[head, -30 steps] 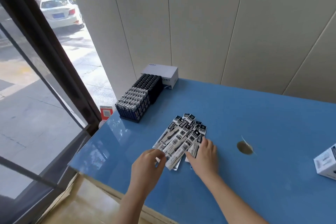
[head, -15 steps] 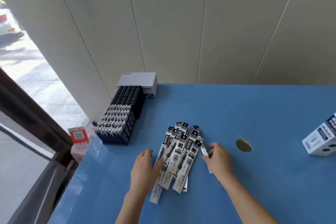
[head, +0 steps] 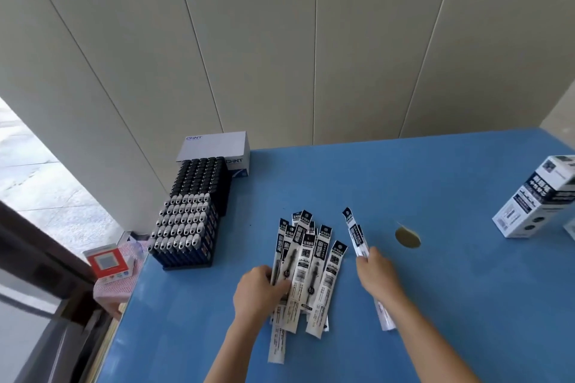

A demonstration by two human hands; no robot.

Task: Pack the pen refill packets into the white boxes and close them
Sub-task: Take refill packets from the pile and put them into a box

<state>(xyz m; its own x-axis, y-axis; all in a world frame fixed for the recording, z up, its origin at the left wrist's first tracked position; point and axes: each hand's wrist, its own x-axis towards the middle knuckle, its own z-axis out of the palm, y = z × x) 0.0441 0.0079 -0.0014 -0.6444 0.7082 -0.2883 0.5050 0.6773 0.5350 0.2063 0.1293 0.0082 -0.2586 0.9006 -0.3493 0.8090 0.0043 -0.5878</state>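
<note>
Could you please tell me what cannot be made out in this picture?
Head view: white box, cut off by the right edge; open or closed unclear.
Head view: packet pile, overlapping and partly under the left hand; count unclear.
Head view: held packets, partly hidden by the right hand; number unclear.

1. Left hand (head: 259, 292): bare; knuckles and thumb visible.
2. Right hand (head: 378, 274): bare; back of hand visible.
3. Left forearm (head: 236, 348): bare to the lower frame edge.
4. Right forearm (head: 435, 342): bare to the lower frame edge.
</note>
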